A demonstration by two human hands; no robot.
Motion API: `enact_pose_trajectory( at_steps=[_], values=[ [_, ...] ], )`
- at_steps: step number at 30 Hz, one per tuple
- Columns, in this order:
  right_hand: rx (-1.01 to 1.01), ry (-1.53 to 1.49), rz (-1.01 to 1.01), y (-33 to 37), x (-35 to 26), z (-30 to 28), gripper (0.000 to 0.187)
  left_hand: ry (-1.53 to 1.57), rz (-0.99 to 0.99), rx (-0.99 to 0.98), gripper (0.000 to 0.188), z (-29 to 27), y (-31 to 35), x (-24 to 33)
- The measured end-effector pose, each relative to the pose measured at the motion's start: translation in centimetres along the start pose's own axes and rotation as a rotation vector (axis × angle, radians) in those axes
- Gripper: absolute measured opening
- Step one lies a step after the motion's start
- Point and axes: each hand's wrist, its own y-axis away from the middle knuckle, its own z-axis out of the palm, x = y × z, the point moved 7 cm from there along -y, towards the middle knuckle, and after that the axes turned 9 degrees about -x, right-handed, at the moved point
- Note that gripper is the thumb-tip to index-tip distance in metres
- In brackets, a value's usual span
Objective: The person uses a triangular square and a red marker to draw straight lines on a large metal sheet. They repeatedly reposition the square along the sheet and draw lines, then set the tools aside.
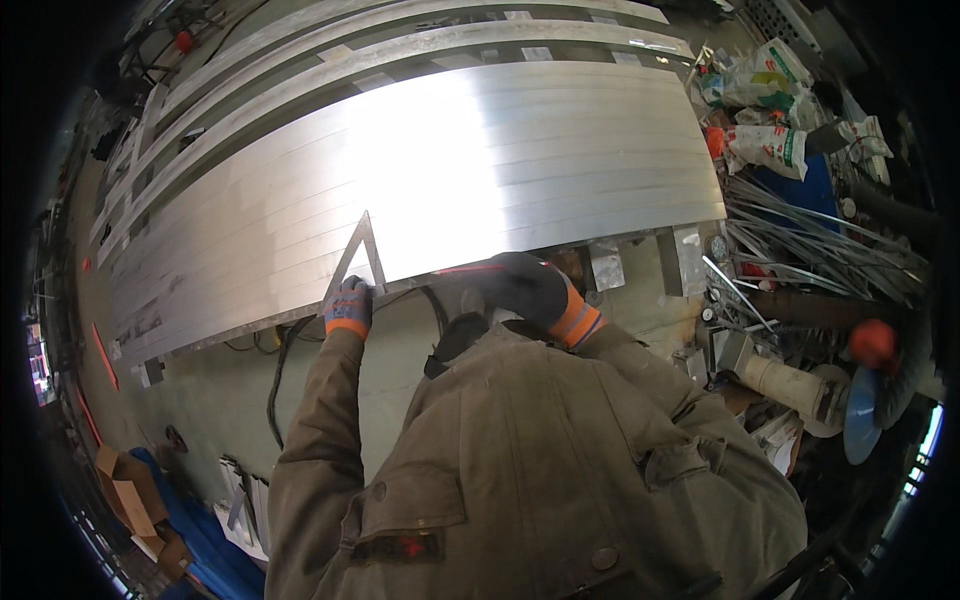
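A broad panel of silvery metal strips (600, 140) lies side by side in front of me, with a bright glare in its middle. At its near edge rests a grey metal triangle square (369, 240), its tip pointing away from me. My left hand (348, 303), in a grey glove with an orange cuff, is closed on the square's near side. Further right, my right hand (520, 287), in a dark glove with an orange and grey cuff, is closed by the panel's edge. A thin red stick (465, 268) reaches left from it; the right fingertips are hidden.
Long metal bars (400, 45) lie beyond the panel on cross supports. Thin metal offcuts (830, 235) and white sacks (765, 148) crowd the right. A dark cable (277, 385) runs down to the floor. A cardboard box (130, 490) stands at lower left.
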Motion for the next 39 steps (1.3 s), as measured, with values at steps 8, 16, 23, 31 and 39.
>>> enact_pose_trajectory(
  at_steps=[8, 16, 23, 31, 39],
  values=[
    [0.058, -1.128, 0.179, 2.7, 3.2, 1.9, 0.029, 0.088, -0.006, -0.055, 0.015, -1.2, 0.6, 0.9],
    [0.186, -0.169, 0.036, -0.9, 1.0, 3.9, 0.037, 0.104, 0.168, -0.02, 0.012, -0.6, -0.7, -0.4],
    [0.586, -0.395, 0.135, -6.4, 4.9, 8.3, 0.042, 0.077, 0.303, -0.078, 0.014, 0.2, -1.5, -1.1],
    [0.714, -0.318, 0.19, -7.0, 5.7, 11.2, 0.036, 0.072, 0.433, -0.072, 0.012, -0.7, -1.3, -0.7],
    [0.649, -0.285, 0.256, -8.5, 4.9, 9.7, 0.035, 0.055, 0.389, -0.088, 0.013, -0.8, -1.2, -0.2]
  ],
)
